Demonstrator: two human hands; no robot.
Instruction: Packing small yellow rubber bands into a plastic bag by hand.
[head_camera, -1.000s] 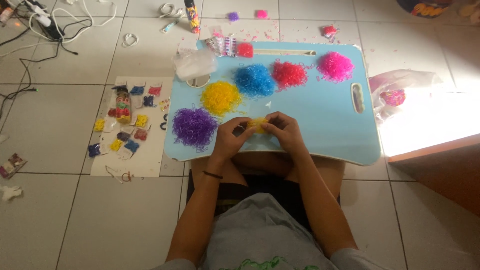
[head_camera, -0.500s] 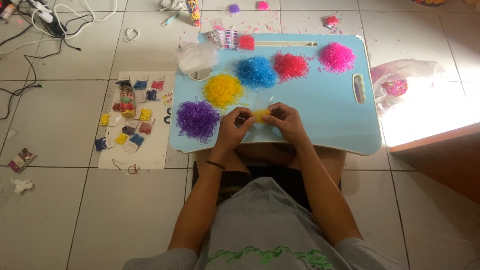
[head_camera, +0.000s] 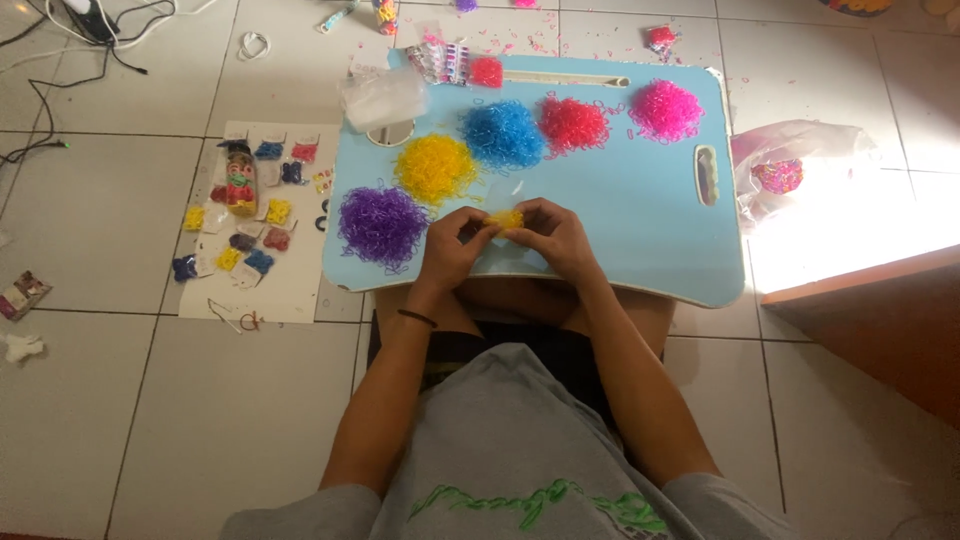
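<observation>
So, both hands barely shifted since 1 second ago: left hand (head_camera: 447, 250) and right hand (head_camera: 553, 232) fingers pinched shut on yellow band clump (head_camera: 506, 219), over blue lap tray (head_camera: 640, 225), purple pile (head_camera: 382, 224) beside.

Bright daylight, perhaps overexposed right patch

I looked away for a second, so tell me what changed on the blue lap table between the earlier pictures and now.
Hardly anything. Both hands, left hand and right hand, keep their grip on the small yellow bundle at the near edge of the blue lap table; only the fingers shift slightly. The yellow pile, purple pile, blue pile, red pile and pink pile lie as before.
</observation>
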